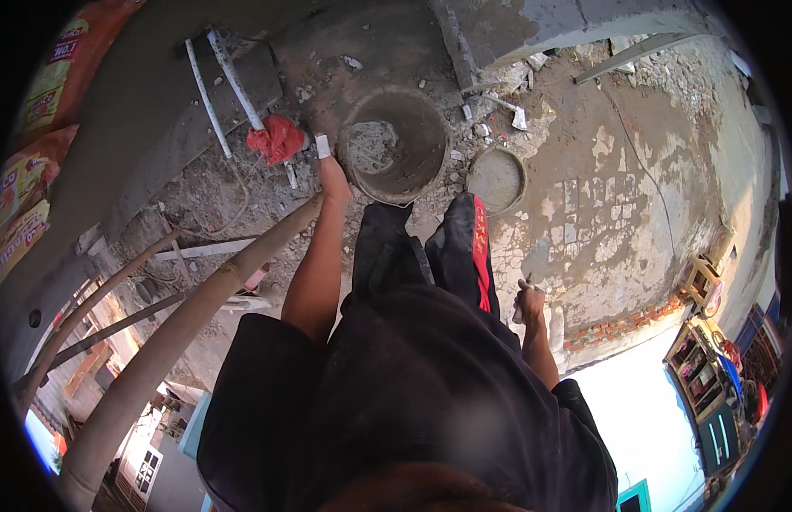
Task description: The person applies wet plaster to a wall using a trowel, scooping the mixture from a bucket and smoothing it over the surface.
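My left hand (333,177) is at the left side of a large round mortar tub (432,136), close to the end of a thick bamboo pole (234,275). A small pale patch or piece (322,147) shows at its fingertips; I cannot make out what it is, and the fingers are mostly hidden. Wet grey mortar (370,145) lies in the tub. Low on my right side, my right hand (530,304) is closed around the handle of what looks like a trowel, its grey blade (537,254) pointing away from me over the patchy floor.
Right of the tub stands a shallower round container (522,183) of grey material. Rubble surrounds both. White pipes (234,81) and a red plastic bag (276,139) are at the left. A concrete ledge (575,34) juts in at the top, and a cable (643,158) crosses the right side.
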`<state>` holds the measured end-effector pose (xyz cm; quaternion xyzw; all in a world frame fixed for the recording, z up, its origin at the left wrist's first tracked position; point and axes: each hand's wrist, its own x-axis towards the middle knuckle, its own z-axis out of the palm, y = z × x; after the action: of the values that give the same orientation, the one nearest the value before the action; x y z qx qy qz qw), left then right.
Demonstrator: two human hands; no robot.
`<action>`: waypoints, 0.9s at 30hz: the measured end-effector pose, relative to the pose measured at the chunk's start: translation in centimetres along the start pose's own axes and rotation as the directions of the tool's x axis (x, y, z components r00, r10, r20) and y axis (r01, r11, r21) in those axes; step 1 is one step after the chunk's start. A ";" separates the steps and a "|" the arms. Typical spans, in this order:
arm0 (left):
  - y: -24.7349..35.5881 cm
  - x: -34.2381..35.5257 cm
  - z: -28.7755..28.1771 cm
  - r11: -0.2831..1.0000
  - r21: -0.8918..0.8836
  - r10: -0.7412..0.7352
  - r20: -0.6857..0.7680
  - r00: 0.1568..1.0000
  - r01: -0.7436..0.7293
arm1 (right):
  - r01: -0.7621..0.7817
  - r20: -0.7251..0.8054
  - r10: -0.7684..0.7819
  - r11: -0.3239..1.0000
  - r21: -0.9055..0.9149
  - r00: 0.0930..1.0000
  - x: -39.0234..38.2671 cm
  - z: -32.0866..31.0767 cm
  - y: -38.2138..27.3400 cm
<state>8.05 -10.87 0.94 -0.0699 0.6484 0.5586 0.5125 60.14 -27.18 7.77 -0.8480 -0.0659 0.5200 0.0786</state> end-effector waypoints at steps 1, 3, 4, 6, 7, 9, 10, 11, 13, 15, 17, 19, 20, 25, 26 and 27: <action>-2.4 -0.9 1.6 1.000 -0.018 -0.014 0.076 0.997 0.015 | 0.037 0.054 -0.044 0.990 0.134 0.998 1.2 0.7 -2.2; -8.2 -3.0 4.2 0.995 -0.030 -0.084 0.153 0.985 0.090 | 0.103 0.200 -0.183 0.930 0.354 0.963 1.7 2.1 -7.5; -11.0 -3.7 4.9 0.988 -0.032 -0.146 0.161 0.976 0.153 | 0.097 0.274 -0.228 0.902 0.421 0.934 3.1 2.4 -9.4; -14.4 -9.0 11.2 0.960 0.106 -0.278 0.257 0.926 0.259 | 0.107 0.248 -0.273 0.843 0.527 0.929 2.0 1.2 -13.4; -16.6 -10.6 12.6 0.961 0.099 -0.276 0.290 0.916 0.258 | 0.113 0.298 -0.304 0.846 0.521 0.905 3.0 0.6 -14.3; -20.9 -12.7 14.4 0.938 0.179 -0.343 0.340 0.876 0.298 | 0.253 0.324 -0.425 0.853 0.457 0.845 6.3 -2.6 -13.9; -21.9 -12.2 14.9 0.914 0.269 -0.386 0.351 0.853 0.303 | 0.280 0.298 -0.417 0.868 0.410 0.859 8.4 -3.7 -13.3; -23.5 -12.2 15.7 0.881 0.361 -0.434 0.363 0.825 0.305 | 0.307 0.261 -0.413 0.879 0.366 0.872 10.7 -5.3 -12.9; -26.6 -13.6 15.8 0.779 0.623 -0.286 0.258 0.923 0.067 | 0.355 0.209 -0.432 0.877 0.323 0.877 15.1 -8.1 -11.1; -30.6 -15.9 13.6 0.493 0.862 -0.176 0.232 0.957 -0.119 | 0.312 0.138 -0.368 0.898 0.310 0.920 19.9 -10.7 -8.3; -31.5 -17.7 11.6 0.033 0.967 -0.185 0.253 0.950 -0.251 | 0.360 -0.037 -0.376 0.848 0.389 0.926 24.5 -11.3 -6.2; -29.9 -19.9 9.6 -0.363 0.861 -0.249 0.280 0.927 -0.357 | 0.368 -0.273 -0.292 0.883 0.292 0.917 31.6 -11.7 -3.8; -29.9 -20.4 8.1 -0.488 0.816 -0.226 0.223 0.948 -0.309 | 0.392 -0.394 -0.298 0.902 0.183 0.870 34.7 -11.7 -2.8; -30.2 -21.7 0.2 -0.538 0.835 -0.042 0.116 0.992 -0.121 | 0.264 -0.387 -0.057 0.821 0.506 0.920 37.5 -10.7 -2.5; -30.9 -21.1 -0.2 -0.500 0.863 0.015 0.092 0.996 -0.073 | 0.228 -0.424 0.035 0.803 0.551 0.905 38.2 -10.7 -1.8; -31.6 -20.7 -0.7 -0.458 0.889 0.071 0.063 0.995 -0.023 | 0.195 -0.454 0.125 0.780 0.594 0.882 38.6 -10.5 -0.9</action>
<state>38.18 -32.95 -4.41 0.4221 0.8241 -0.2399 0.2917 86.89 -19.46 -21.03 -0.8718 0.1147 0.2893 0.3782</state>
